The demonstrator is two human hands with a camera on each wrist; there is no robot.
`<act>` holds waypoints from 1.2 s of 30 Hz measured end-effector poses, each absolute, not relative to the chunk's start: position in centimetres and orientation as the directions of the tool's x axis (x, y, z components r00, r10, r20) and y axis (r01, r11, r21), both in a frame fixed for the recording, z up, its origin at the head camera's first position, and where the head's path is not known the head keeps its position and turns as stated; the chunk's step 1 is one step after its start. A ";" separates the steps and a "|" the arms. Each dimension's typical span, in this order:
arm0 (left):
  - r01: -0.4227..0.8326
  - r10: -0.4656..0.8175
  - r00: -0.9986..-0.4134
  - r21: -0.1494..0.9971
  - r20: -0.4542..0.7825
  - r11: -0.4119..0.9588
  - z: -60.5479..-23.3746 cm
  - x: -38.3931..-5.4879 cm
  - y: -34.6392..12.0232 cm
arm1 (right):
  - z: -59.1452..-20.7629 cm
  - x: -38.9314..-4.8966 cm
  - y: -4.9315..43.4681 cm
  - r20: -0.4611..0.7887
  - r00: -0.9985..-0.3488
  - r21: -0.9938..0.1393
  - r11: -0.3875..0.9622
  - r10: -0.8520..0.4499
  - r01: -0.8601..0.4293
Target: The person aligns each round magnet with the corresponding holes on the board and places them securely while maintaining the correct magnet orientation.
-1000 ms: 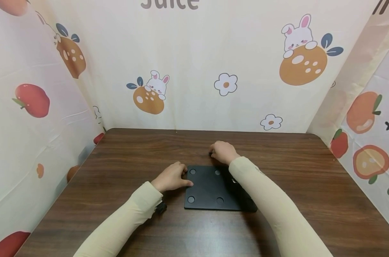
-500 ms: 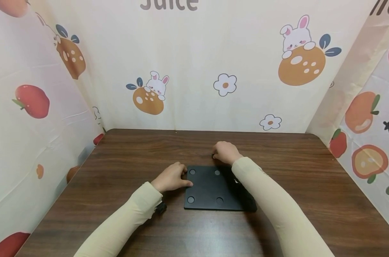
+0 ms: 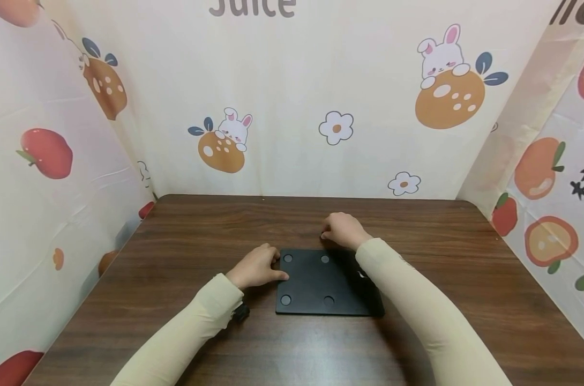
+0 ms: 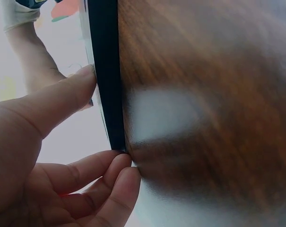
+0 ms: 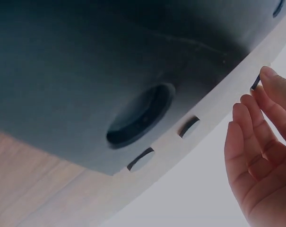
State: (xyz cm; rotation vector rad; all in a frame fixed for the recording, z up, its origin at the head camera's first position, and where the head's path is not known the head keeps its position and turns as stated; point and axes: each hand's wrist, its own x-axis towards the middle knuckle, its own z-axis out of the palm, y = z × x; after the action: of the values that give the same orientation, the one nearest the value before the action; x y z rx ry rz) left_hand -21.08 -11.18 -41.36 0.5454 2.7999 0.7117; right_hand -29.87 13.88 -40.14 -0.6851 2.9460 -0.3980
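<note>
Right hand (image 3: 345, 230) slid slightly toward three o'clock, fingers pinching dark disc (image 5: 255, 83) beyond black board (image 3: 305, 281); left fingers (image 4: 83, 82) clamped on nine-o'clock edge.

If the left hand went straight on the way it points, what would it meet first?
The black board: the left hand is at its left edge, thumb apparently touching it.

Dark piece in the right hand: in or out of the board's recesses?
Out: the right hand pinches the dark piece beyond the far edge of the board.
</note>
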 end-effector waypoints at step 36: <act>0.307 0.401 -0.911 0.489 -0.098 0.817 -41.5 -21.1 -11.1 | -38.5 -22.7 16.7 0.130 -0.839 -0.323 0.777 -0.529 -0.540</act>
State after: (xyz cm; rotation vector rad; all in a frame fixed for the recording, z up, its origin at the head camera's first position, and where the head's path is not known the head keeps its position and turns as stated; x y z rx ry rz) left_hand -21.05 -11.13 -41.50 0.5525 2.8042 0.7053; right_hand -22.67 16.69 -38.47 -0.8999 2.9918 -0.5599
